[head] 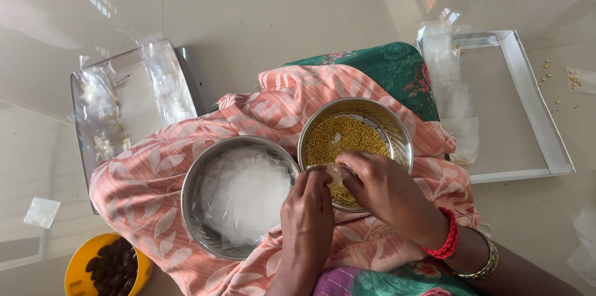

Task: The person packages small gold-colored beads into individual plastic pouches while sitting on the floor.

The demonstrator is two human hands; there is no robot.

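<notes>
1. I sit on a shiny beige floor (261, 10), and a pink cloth with a leaf pattern (155, 172) lies over my lap, so the bowls rest on something soft and do not slide.
2. Two steel bowls stand on this cloth, touching each other. The left bowl (192, 209) is full of small clear plastic bags; the right bowl (403, 138) holds tiny golden beads (347, 134). I judge they are so close because both are then in easy reach.
3. My left hand (307, 221) and my right hand (385, 190) meet over the near rim of the bead bowl. Both have the fingers pinched closed on one small clear bag (332, 172), held just above the beads, so what falls probably goes back into the bowl.
4. The bag is thin, see-through and mostly hidden by my fingers; I cannot tell if beads are inside.
5. A steel tray (540, 110) lies on my right with some bags, another tray (133, 82) on my left, and a yellow bowl (77, 271) of dark brown pieces is near my left knee.
</notes>
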